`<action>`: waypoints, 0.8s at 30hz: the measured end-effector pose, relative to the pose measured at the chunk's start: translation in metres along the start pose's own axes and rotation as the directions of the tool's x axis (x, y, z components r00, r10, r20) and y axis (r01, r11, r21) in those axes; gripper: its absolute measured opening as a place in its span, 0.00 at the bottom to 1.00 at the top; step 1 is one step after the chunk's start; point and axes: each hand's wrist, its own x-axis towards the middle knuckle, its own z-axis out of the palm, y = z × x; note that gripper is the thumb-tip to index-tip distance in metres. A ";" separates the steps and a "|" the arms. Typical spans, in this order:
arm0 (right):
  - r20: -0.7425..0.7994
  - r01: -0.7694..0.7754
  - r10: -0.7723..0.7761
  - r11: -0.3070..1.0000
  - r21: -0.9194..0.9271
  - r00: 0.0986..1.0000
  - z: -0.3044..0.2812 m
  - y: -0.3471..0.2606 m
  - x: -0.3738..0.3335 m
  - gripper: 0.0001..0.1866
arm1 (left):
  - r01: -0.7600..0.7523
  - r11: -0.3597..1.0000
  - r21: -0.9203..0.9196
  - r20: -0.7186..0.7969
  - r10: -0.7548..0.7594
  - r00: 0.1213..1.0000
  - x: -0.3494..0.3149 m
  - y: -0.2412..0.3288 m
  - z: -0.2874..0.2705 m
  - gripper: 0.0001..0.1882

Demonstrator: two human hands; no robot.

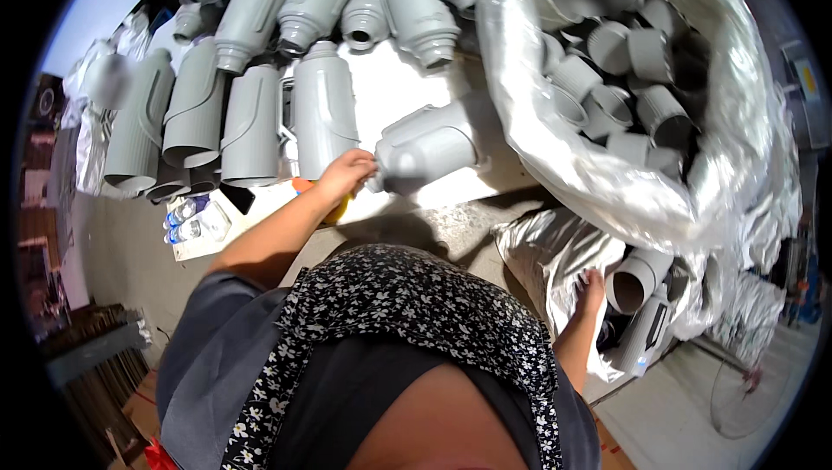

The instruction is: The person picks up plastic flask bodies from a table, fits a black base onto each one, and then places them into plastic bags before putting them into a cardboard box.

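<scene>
Okay, left hand: fingers bunched close together at the left end of a grey flask body lying on the white tabletop; can't tell if clamped. Right hand at a silvery sack, can't tell if gripping. Tabletop's front edge just below the flask body, lit gap behind it, plastic bag just right.

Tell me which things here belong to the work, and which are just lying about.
Likely part of the work:
grey flask lying by the left hand
other grey flasks
grey cups in the clear plastic bag
silvery sack at the right hand

Probably just lying about:
small clear bottles
round fan-like frame
</scene>
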 end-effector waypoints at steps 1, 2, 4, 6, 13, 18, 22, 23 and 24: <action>0.068 -0.046 0.050 0.997 -0.065 0.996 0.028 0.013 -0.008 0.11 | -0.040 0.998 -0.041 -0.161 0.033 0.986 -0.010 -0.005 -0.024 0.15; 0.110 -0.050 0.065 0.990 -0.133 0.992 0.083 0.004 -0.036 0.12 | -0.057 0.998 -0.018 -0.305 0.049 0.951 -0.022 -0.015 -0.044 0.16; 0.238 0.095 -0.027 0.956 -0.278 0.971 0.171 -0.003 -0.055 0.15 | -0.109 0.993 -0.049 -0.451 0.075 0.890 -0.025 -0.045 -0.089 0.20; 0.403 0.437 -0.272 0.801 -0.408 0.874 0.233 -0.003 -0.039 0.18 | -0.131 0.991 -0.030 -0.536 0.095 0.839 -0.034 -0.059 -0.107 0.24; 0.242 0.505 -0.443 0.762 -0.406 0.863 0.357 -0.019 0.037 0.28 | 0.421 0.517 -0.746 0.113 -0.525 0.844 -0.020 -0.102 -0.146 0.26; 0.344 0.501 -0.366 0.670 -0.548 0.865 0.351 -0.007 0.057 0.33 | 0.133 0.240 -0.962 0.013 -0.447 0.895 -0.001 -0.119 -0.123 0.26; 0.386 0.421 -0.173 0.474 -0.774 0.906 0.321 -0.024 0.047 0.35 | 0.044 0.202 -0.978 -0.050 -0.438 0.898 0.001 -0.110 -0.113 0.21; 0.472 0.523 -0.227 0.409 -0.748 0.852 0.335 -0.050 -0.010 0.34 | 0.007 0.202 -0.979 -0.081 -0.423 0.902 -0.011 -0.104 -0.107 0.20; 0.626 0.587 -0.217 0.656 -0.475 0.749 0.316 -0.049 -0.010 0.30 | 0.002 0.227 -0.974 -0.091 -0.397 0.913 -0.014 -0.093 -0.102 0.20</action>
